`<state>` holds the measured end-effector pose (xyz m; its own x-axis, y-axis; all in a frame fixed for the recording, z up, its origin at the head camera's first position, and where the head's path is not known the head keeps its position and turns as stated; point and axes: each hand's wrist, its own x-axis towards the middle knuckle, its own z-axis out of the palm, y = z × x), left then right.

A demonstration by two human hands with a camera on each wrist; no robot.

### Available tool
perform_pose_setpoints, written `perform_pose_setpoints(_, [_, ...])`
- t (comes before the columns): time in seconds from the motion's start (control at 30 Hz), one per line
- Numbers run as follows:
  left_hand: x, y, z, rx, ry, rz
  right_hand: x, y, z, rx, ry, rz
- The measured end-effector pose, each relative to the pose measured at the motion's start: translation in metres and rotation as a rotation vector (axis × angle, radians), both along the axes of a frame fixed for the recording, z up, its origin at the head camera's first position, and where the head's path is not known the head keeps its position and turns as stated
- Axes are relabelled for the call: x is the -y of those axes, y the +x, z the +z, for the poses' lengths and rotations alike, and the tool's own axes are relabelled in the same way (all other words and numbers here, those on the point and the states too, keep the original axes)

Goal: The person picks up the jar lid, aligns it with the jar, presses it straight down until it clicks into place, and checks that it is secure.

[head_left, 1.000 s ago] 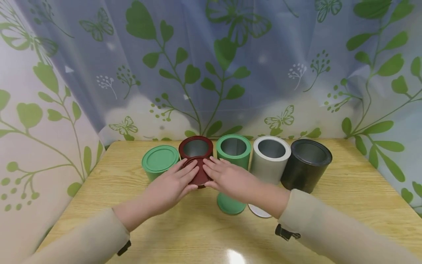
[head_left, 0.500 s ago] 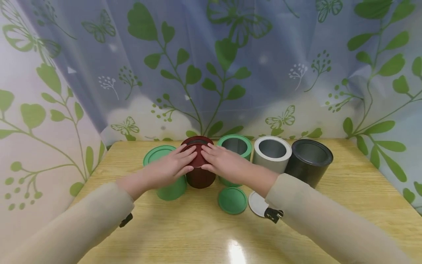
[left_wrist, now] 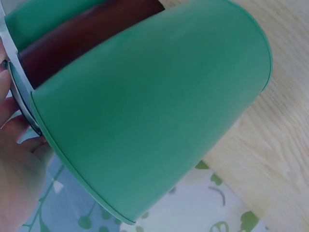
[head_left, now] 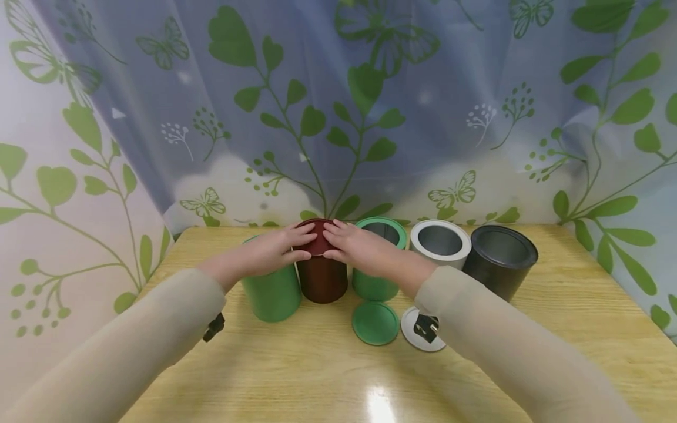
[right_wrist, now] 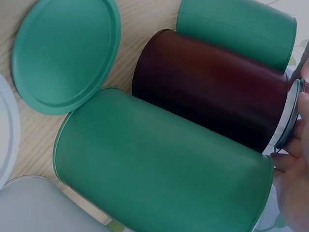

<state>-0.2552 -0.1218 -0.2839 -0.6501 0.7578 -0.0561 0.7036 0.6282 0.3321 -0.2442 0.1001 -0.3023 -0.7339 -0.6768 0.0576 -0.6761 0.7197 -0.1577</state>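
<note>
Between both hands a dark red lid [head_left: 319, 242] lies over the mouth of a dark red can [head_left: 322, 279]. My left hand [head_left: 267, 251] holds the lid's left edge, fingers on top and thumb at the near rim. The right edge is held the same way by my right hand [head_left: 365, 251]. In the right wrist view the lid [right_wrist: 288, 116] stands at the can's rim, slightly tilted, with a pale strip between them. Fingertips of the left hand [left_wrist: 21, 179] show at the lid in the left wrist view. Whether it is seated all round I cannot tell.
A green can [head_left: 272, 294] stands left of the red one, its top hidden by my left arm. To the right are an open green can [head_left: 376, 286], an open white can [head_left: 440, 238] and an open black can [head_left: 502, 252]. A green lid [head_left: 375, 323] and white lid [head_left: 423, 343] lie in front.
Both hands have moved away from me and brought the red lid from in front of the red can's mouth to over it. The cans have stayed in place.
</note>
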Motion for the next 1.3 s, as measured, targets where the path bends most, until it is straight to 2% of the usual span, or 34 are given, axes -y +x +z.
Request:
perform_pose_setpoints(0.2, [-0.002, -0.011, -0.001, 0.008, -0.006, -0.008, 0.000, -0.006, 0.000, 0.039, -0.010, -0.008])
perform_pose_setpoints(0.37, [-0.003, -0.015, -0.001, 0.023, -0.015, 0.002, 0.000, -0.011, -0.002, 0.062, 0.001, -0.013])
perform_pose_setpoints(0.63, [-0.004, -0.017, -0.002, 0.062, -0.092, 0.046, 0.002, -0.013, 0.001, 0.101, 0.015, -0.024])
perform_pose_setpoints(0.97, [-0.004, -0.015, -0.003, 0.132, -0.072, 0.078, 0.005, -0.015, 0.007, 0.119, 0.028, -0.031])
perform_pose_setpoints(1.3, [-0.007, -0.014, -0.006, 0.096, -0.070, 0.097, 0.006, -0.016, 0.007, 0.135, 0.047, -0.058])
